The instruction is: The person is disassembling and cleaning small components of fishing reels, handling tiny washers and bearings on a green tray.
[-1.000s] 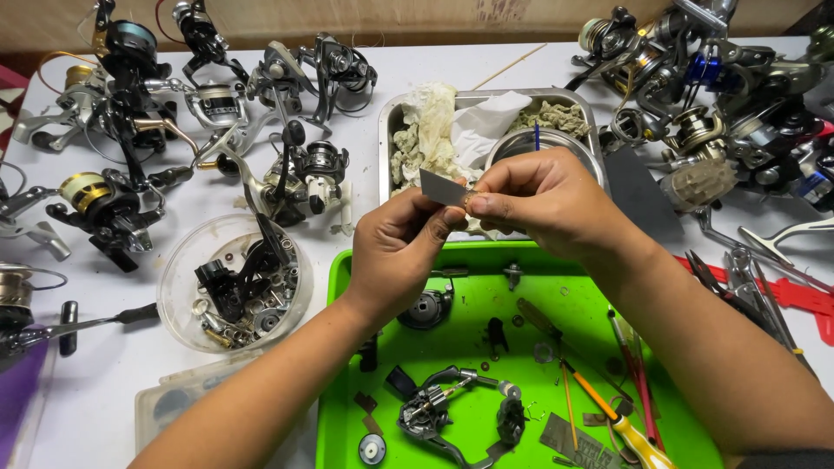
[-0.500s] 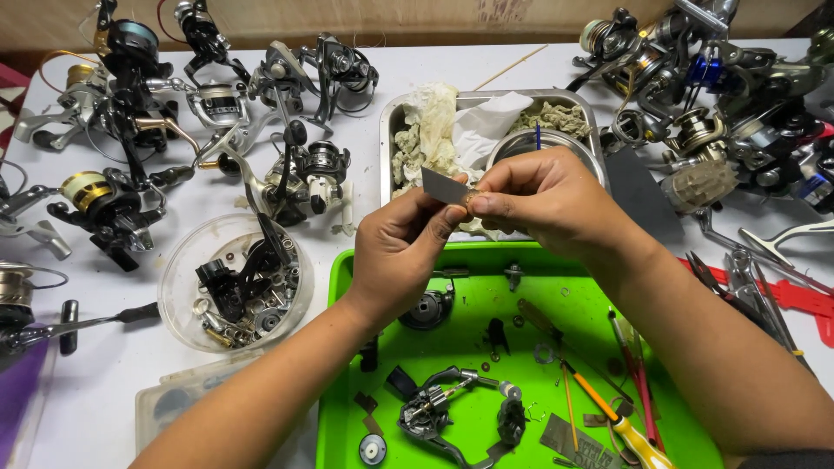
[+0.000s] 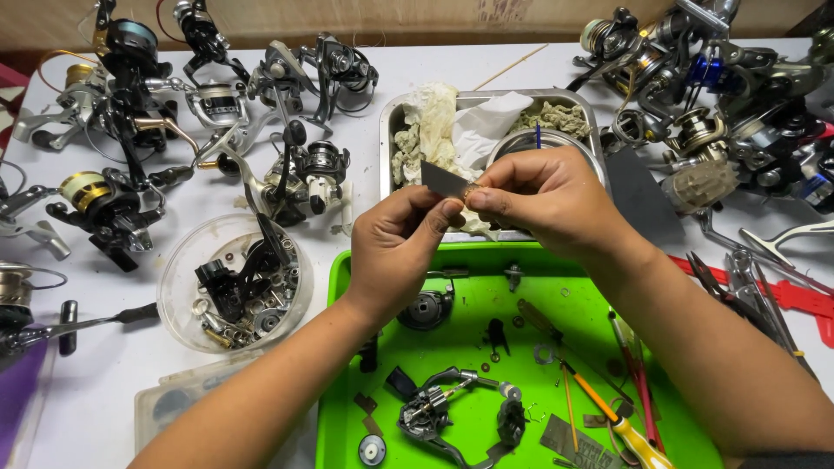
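Grey strip (image 3: 443, 181), seemingly abrasive, rubs brass part (image 3: 472, 192).

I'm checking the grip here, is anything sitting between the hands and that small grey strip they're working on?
Nothing visible does. The left hand and right hand both pinch the small grey strip directly with bare fingertips, held in the air above the metal tray and the green tray.

Fishing reels (image 3: 287, 165) crowding left, reels (image 3: 712, 95) right, bare table (image 3: 104, 382) strip lower left
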